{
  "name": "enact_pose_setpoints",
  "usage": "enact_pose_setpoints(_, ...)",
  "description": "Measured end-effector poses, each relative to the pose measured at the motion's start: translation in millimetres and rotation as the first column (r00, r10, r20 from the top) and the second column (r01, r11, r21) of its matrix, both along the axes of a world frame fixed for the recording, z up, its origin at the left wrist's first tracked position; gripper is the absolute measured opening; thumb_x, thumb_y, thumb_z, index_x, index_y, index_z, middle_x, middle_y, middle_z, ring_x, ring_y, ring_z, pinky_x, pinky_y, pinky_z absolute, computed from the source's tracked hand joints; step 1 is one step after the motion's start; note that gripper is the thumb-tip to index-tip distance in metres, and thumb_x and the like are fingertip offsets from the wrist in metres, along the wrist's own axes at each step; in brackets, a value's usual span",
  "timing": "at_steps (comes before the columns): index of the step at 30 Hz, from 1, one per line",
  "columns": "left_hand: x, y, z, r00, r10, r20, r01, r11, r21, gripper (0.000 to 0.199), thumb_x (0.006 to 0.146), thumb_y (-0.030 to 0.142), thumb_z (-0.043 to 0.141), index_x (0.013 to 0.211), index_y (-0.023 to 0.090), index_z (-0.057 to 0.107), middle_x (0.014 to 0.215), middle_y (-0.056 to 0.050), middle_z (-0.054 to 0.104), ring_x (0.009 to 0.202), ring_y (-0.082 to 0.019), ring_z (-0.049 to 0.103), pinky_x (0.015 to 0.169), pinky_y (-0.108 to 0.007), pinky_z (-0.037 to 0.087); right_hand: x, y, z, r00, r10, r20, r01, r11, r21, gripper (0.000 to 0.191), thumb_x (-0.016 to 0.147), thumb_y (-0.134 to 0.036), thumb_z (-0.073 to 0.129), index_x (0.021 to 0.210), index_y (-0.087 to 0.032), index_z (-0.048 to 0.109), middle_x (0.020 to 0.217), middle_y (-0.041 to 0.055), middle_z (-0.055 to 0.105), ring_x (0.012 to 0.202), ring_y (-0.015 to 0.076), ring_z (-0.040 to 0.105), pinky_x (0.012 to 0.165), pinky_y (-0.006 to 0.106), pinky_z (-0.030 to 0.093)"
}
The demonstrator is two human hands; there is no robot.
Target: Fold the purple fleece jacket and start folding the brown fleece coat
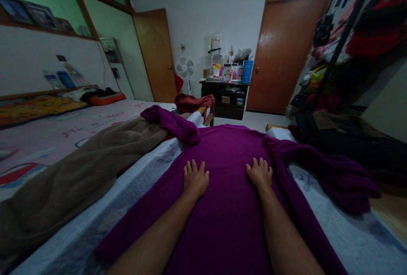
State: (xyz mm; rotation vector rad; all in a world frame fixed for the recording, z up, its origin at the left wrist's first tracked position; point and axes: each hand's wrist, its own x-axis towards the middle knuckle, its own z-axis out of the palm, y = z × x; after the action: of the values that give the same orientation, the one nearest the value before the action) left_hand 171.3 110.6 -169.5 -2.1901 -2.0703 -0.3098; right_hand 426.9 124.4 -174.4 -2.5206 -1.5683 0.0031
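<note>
A purple long-sleeved garment (227,203) lies spread out in front of me, its neckline at the far end. My left hand (196,179) rests flat on its left part, fingers spread. On the right part my right hand (260,173) also lies flat with the fingers apart. Neither hand grips the cloth. One sleeve (171,122) reaches up to the left over a brown fleecy cloth (104,156). The other sleeve (330,173) stretches to the right and bunches at its end. Beneath the garment is a pale patterned sheet (146,169).
A bed with a pink printed cover (104,114) stands at the left. Dark folded clothes (349,139) lie at the right, below a loaded clothes rack (340,33). Beyond the garment are a reddish cloth (194,102), a white fan (185,68) and a dark cabinet (224,107).
</note>
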Motion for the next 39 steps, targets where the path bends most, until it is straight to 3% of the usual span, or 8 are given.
enact_pose_setpoints(3,0,-2,3.5,0.991,-0.134,0.016,0.132,0.988,0.084,0.051,0.094,0.028,0.039,0.145,0.022,0.040,0.152,-0.014,0.037,0.141,-0.032,0.029,0.114,-0.050,0.022,-2,0,-0.5,1.000,0.006,0.010,-0.006,1.000,-0.010,0.060,0.093,-0.049,0.035,0.145,-0.018,0.041,0.153,0.0155,0.033,0.142,0.0307,0.024,0.112,0.050,0.015)
enact_pose_setpoints(8,-2,0,4.3,0.847,-0.522,0.102,0.516,0.853,0.080,0.046,0.095,0.014,0.032,0.136,0.025,0.051,0.143,-0.002,0.051,0.136,-0.019,0.038,0.113,-0.037,0.030,2,4,4.0,0.999,0.018,-0.033,-0.021,0.996,-0.089,0.064,0.094,-0.052,0.028,0.149,-0.018,0.034,0.156,0.0153,0.026,0.143,0.0323,0.020,0.112,0.052,0.015)
enact_pose_setpoints(14,0,2,-1.0,0.863,-0.477,0.167,0.475,0.879,0.054,0.039,0.096,0.037,0.042,0.127,0.019,0.058,0.138,-0.007,0.055,0.131,-0.025,0.045,0.112,-0.040,0.032,28,-2,8.8,0.987,0.136,-0.085,-0.151,0.966,-0.209,0.069,0.094,-0.054,0.031,0.151,-0.016,0.028,0.158,0.0144,0.021,0.145,0.0286,0.017,0.114,0.044,0.016)
enact_pose_setpoints(19,1,-1,3.9,0.873,-0.456,0.174,0.455,0.889,0.049,0.043,0.093,0.042,0.044,0.128,0.018,0.056,0.137,-0.008,0.055,0.131,-0.027,0.043,0.111,-0.043,0.032,33,-26,14.3,0.994,0.096,-0.052,-0.106,0.969,-0.223,0.065,0.096,-0.045,0.031,0.150,-0.008,0.029,0.155,0.0200,0.025,0.145,0.0291,0.018,0.114,0.043,0.016)
enact_pose_setpoints(23,1,-2,6.2,0.873,-0.455,0.176,0.453,0.890,0.055,0.039,0.092,0.037,0.046,0.125,0.019,0.057,0.136,-0.008,0.056,0.128,-0.026,0.044,0.110,-0.042,0.032,-9,-46,22.5,0.991,0.123,-0.047,-0.131,0.964,-0.231,0.061,0.093,-0.042,0.040,0.146,-0.013,0.036,0.156,0.0173,0.026,0.144,0.0317,0.020,0.112,0.053,0.018)
enact_pose_setpoints(27,1,-3,6.2,0.872,-0.459,0.172,0.454,0.888,0.072,0.038,0.092,0.032,0.044,0.126,0.019,0.056,0.136,-0.007,0.056,0.128,-0.024,0.044,0.109,-0.041,0.033,-68,-67,23.9,0.883,0.461,-0.089,-0.468,0.880,-0.084,0.055,0.094,-0.037,0.038,0.146,-0.019,0.038,0.157,0.0078,0.027,0.145,0.0249,0.019,0.115,0.045,0.016)
enact_pose_setpoints(29,1,-3,6.0,0.872,-0.457,0.173,0.452,0.889,0.070,0.039,0.092,0.030,0.044,0.127,0.019,0.056,0.136,-0.007,0.056,0.128,-0.024,0.044,0.108,-0.041,0.034,-83,-76,22.0,0.850,0.516,-0.107,-0.524,0.849,-0.073,0.054,0.096,-0.039,0.034,0.147,-0.019,0.038,0.157,0.0063,0.028,0.145,0.0240,0.019,0.116,0.042,0.017)
enact_pose_setpoints(39,0,-3,11.5,0.873,-0.446,0.199,0.449,0.893,0.032,0.036,0.090,0.022,0.043,0.122,0.019,0.059,0.130,-0.008,0.059,0.124,-0.022,0.048,0.107,-0.038,0.035,-36,-116,16.2,0.980,0.195,-0.050,-0.201,0.965,-0.170,0.062,0.097,-0.047,0.030,0.150,-0.015,0.030,0.158,0.0127,0.022,0.146,0.0275,0.018,0.115,0.043,0.017)
